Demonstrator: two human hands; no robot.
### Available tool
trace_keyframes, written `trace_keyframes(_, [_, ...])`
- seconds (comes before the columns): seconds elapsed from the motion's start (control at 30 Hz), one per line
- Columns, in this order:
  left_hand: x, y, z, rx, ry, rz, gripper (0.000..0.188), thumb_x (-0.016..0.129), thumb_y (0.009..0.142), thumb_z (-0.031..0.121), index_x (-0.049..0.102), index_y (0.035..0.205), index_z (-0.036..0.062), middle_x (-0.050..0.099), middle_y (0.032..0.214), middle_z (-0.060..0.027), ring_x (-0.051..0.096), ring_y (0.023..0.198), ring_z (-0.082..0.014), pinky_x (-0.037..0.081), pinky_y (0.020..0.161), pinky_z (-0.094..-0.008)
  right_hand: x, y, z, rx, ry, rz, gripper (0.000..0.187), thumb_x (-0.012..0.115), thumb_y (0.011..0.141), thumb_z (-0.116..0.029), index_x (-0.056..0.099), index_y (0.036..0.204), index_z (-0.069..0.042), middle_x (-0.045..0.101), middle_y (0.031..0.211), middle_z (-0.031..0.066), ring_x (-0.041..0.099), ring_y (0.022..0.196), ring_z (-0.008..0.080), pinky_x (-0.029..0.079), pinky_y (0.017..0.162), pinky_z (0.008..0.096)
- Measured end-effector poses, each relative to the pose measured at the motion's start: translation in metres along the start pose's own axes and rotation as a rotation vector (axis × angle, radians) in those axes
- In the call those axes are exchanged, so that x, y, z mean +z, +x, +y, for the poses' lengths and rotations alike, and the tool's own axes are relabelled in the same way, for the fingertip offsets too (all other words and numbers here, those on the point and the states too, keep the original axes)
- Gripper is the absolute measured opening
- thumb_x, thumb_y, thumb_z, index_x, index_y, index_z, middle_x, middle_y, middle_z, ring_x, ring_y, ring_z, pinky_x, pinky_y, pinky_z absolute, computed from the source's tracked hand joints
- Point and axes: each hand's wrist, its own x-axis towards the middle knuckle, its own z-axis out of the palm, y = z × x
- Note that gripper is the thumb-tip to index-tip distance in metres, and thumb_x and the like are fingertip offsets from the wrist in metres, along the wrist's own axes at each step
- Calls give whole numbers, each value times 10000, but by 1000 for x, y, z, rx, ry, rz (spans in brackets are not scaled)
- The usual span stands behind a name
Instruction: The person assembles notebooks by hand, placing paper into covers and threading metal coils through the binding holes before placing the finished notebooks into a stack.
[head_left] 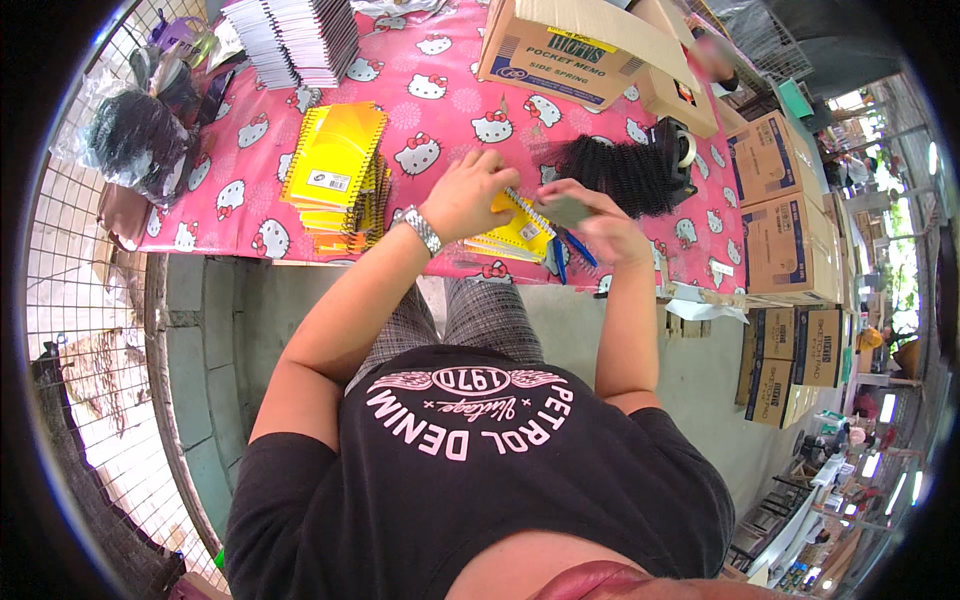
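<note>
A yellow notebook with a light spiral binding lies at the table's front edge. My left hand is closed on its upper corner, fingers curled by the spiral. Right of the binding, my right hand pinches a small flat grey-green piece; its exact kind does not show. Beneath that hand lies a blue-handled tool, its head partly hidden. A stack of yellow spiral notebooks stands left of my left forearm. Black plastic binding coils are heaped beyond my right hand.
The table has a pink patterned cover. At the back stand a tall notebook stack and a cardboard box. A tape dispenser sits beside the coils, plastic-wrapped black bundles far left. More cartons are stacked right.
</note>
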Motion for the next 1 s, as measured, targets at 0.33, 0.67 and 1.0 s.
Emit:
trace_keyframes(0.33, [-3, 3, -22, -93, -303, -63, 298, 727, 766, 128, 598, 1022, 46, 570, 1034, -143, 602, 966, -329, 504, 852, -391, -53, -6, 41, 259, -1082, 608, 518, 781, 709, -353, 665, 1155, -117, 576, 1196, 107, 576, 1080, 283, 459, 915, 419])
trace_keyframes(0.67, [18, -14, -6, -550, -613, 189, 246, 678, 887, 172, 643, 1060, 1, 661, 833, -91, 645, 745, -141, 529, 676, -287, -58, -104, 122, 299, -1611, 1294, 593, 699, 803, -456, 554, 1275, -128, 495, 1353, 177, 428, 1262, 403, 310, 1049, 572])
trace_keyframes(1.0, [28, -24, -1, -505, -716, 248, 321, 671, 900, 99, 635, 1207, 13, 695, 890, -34, 608, 758, -48, 540, 640, -241, 12, -62, 126, -36, -1128, 1208, 571, 689, 854, -253, 479, 1327, -10, 525, 1169, 209, 503, 1090, 366, 393, 959, 478])
